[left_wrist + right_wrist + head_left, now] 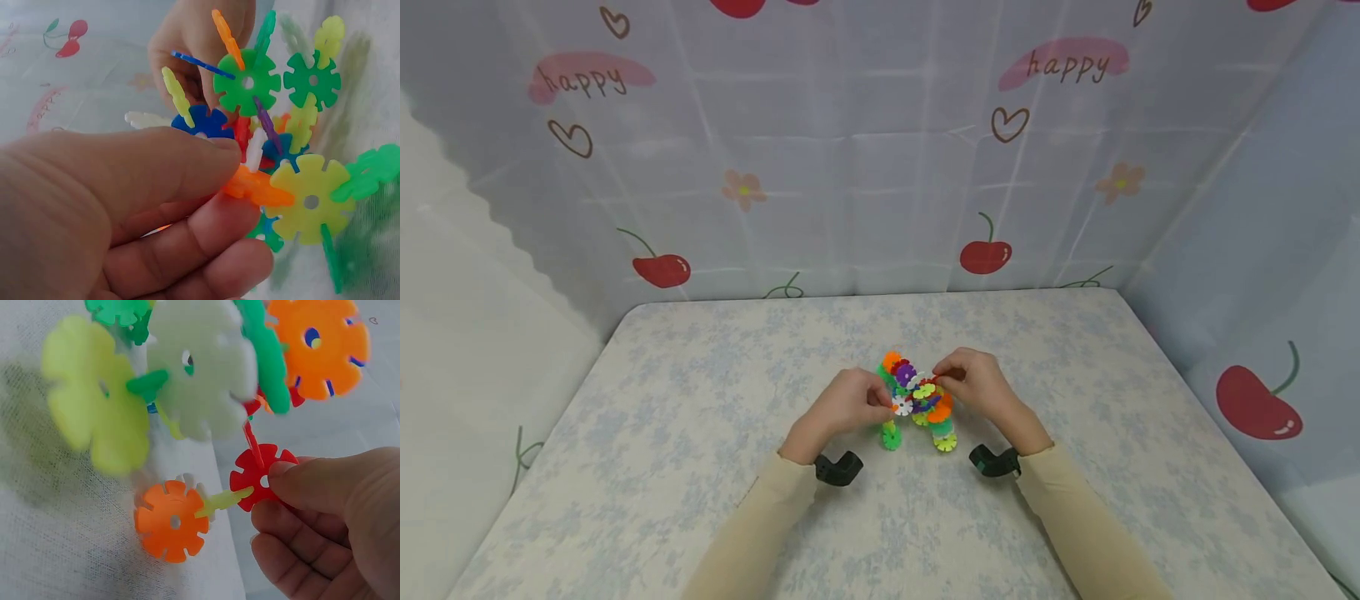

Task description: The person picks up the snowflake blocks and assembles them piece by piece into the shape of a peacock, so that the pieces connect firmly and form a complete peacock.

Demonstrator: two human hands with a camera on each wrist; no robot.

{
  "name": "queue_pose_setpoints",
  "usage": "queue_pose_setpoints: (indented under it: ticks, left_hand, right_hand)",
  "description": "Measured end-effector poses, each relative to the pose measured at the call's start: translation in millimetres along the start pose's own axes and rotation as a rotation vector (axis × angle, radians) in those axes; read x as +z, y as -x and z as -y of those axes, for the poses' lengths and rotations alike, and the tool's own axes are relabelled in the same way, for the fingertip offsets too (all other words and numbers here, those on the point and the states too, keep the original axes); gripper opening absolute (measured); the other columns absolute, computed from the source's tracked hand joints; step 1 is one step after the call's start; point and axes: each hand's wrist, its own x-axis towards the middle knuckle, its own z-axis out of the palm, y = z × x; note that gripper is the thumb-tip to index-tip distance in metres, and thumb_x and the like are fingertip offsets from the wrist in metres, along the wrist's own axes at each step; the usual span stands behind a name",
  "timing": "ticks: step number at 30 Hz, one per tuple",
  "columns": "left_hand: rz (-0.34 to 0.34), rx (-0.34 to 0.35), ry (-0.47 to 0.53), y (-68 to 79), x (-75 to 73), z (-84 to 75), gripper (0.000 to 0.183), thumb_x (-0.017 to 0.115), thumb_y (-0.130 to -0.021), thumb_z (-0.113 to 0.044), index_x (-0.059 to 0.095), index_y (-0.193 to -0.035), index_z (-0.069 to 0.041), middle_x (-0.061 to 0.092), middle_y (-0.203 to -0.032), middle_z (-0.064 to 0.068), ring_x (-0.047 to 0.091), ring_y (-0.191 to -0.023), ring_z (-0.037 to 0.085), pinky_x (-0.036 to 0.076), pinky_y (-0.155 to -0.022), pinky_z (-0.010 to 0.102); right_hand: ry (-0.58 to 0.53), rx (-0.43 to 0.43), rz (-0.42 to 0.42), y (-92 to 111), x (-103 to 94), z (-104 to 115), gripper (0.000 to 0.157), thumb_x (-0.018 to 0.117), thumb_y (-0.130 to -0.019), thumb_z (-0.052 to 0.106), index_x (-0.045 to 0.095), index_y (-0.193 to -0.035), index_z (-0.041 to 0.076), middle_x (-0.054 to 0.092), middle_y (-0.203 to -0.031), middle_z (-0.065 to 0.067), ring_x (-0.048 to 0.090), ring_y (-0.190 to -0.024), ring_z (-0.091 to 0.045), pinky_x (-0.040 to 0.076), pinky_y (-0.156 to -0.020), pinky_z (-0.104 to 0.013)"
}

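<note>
A figure built of notched plastic snowflake discs [945,408] stands on the table between the two hands. It joins green, yellow, orange, red, blue, purple and white discs at angles, with leg-like chains reaching down. From the left side, my left hand [850,400] pinches an orange disc [259,185] between thumb and fingers; a yellow disc [312,215] is slotted onto it. On the other side, my right hand [981,383] pinches a red disc [253,472] by its edge. A small yellow disc [222,501] links that red one to an orange disc [172,520].
A pale blue floral cloth covers the table [700,367]. Behind it hangs a white curtain [850,192] printed with cherries, hearts and words. Each wrist wears a black camera mount, one at the left [839,469] and one at the right [994,461].
</note>
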Motion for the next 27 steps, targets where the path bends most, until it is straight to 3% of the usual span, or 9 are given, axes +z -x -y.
queue_pose_setpoints:
  ticks: [7, 9, 12, 15, 16, 18, 20, 23, 27]
  left_hand:
    - [0.045, 0.032, 0.030, 2.5, -1.6, -3.7, 0.012, 0.074, -0.089, -0.015, 0.075, -0.078, -0.011, 0.067, -0.069, -0.003, 0.050, -0.058, 0.009, 0.043, -0.054, 0.022]
    - [-0.019, 0.001, 0.061, 2.4, -4.7, 1.7, 0.014, 0.071, -0.091, -0.017, 0.075, -0.080, -0.011, 0.067, -0.069, -0.003, 0.050, -0.057, 0.011, 0.040, -0.053, 0.023]
    - [-0.210, -0.057, 0.121, 0.0, -5.5, 12.2, 0.013, 0.067, -0.096, -0.018, 0.075, -0.093, -0.009, 0.070, -0.078, 0.003, 0.057, -0.065, 0.017, 0.047, -0.058, 0.029]
    - [-0.321, -0.054, 0.169, -4.2, -0.4, 21.5, 0.025, 0.063, -0.099, -0.015, 0.069, -0.122, -0.009, 0.072, -0.114, 0.011, 0.066, -0.097, 0.027, 0.058, -0.081, 0.041]
    - [-0.309, -0.042, 0.178, -6.0, 2.1, 23.8, 0.034, 0.061, -0.099, -0.013, 0.063, -0.133, -0.011, 0.067, -0.128, 0.012, 0.064, -0.097, 0.033, 0.057, -0.092, 0.045]
    - [-0.236, -0.012, 0.195, -8.9, 7.3, 26.8, 0.050, 0.058, -0.099, -0.010, 0.051, -0.149, -0.015, 0.053, -0.151, 0.011, 0.059, -0.120, 0.038, 0.049, -0.108, 0.053]
    - [-0.151, 0.017, 0.199, -11.3, 12.2, 28.6, 0.060, 0.058, -0.099, -0.008, 0.042, -0.155, -0.018, 0.041, -0.162, 0.008, 0.056, -0.125, 0.043, 0.043, -0.114, 0.057]
    - [-0.089, 0.040, 0.193, -13.2, 16.4, 28.5, 0.060, 0.059, -0.098, -0.009, 0.042, -0.156, -0.018, 0.041, -0.162, 0.006, 0.048, -0.141, 0.038, 0.039, -0.117, 0.059]
    - [-0.116, 0.086, 0.175, -13.2, 16.2, 27.4, 0.052, 0.062, -0.097, -0.008, 0.052, -0.148, -0.013, 0.052, -0.153, 0.010, 0.049, -0.142, 0.033, 0.042, -0.115, 0.057]
  right_hand:
    - [-0.021, 0.001, 0.007, 0.3, 0.0, -2.1, 0.013, 0.071, -0.092, 0.002, 0.076, -0.104, -0.001, 0.072, -0.099, -0.012, 0.072, -0.087, -0.026, 0.063, -0.079, -0.039]
    - [-0.011, 0.004, -0.004, 0.7, -2.8, -0.8, 0.014, 0.070, -0.093, 0.002, 0.075, -0.106, -0.001, 0.073, -0.101, -0.013, 0.071, -0.085, -0.025, 0.062, -0.075, -0.035]
    - [0.000, 0.007, -0.039, 1.9, -9.2, 5.3, 0.013, 0.070, -0.094, 0.006, 0.075, -0.105, 0.001, 0.074, -0.101, -0.012, 0.068, -0.081, -0.021, 0.058, -0.069, -0.030]
    - [0.008, 0.022, -0.027, 3.5, -16.2, 16.8, 0.014, 0.073, -0.094, 0.015, 0.076, -0.102, 0.004, 0.075, -0.096, -0.009, 0.065, -0.079, -0.019, 0.055, -0.068, -0.028]
    - [0.020, 0.032, -0.001, 4.3, -18.0, 21.5, 0.018, 0.075, -0.093, 0.020, 0.076, -0.102, 0.005, 0.074, -0.095, -0.007, 0.063, -0.080, -0.018, 0.054, -0.069, -0.028]
    - [0.047, 0.055, 0.076, 5.9, -20.9, 30.4, 0.027, 0.078, -0.090, 0.028, 0.074, -0.105, 0.006, 0.074, -0.095, -0.006, 0.063, -0.081, -0.017, 0.054, -0.070, -0.028]
    - [0.086, 0.084, 0.167, 7.2, -22.5, 38.2, 0.038, 0.082, -0.086, 0.033, 0.072, -0.111, 0.006, 0.073, -0.097, -0.006, 0.063, -0.083, -0.017, 0.055, -0.070, -0.029]
    - [0.137, 0.126, 0.289, 8.1, -22.1, 44.0, 0.051, 0.086, -0.081, 0.033, 0.067, -0.119, 0.005, 0.072, -0.100, -0.008, 0.064, -0.085, -0.018, 0.057, -0.070, -0.030]
    - [0.161, 0.171, 0.385, 7.8, -20.1, 44.2, 0.056, 0.088, -0.079, 0.027, 0.063, -0.123, 0.004, 0.072, -0.101, -0.007, 0.064, -0.086, -0.017, 0.057, -0.070, -0.031]
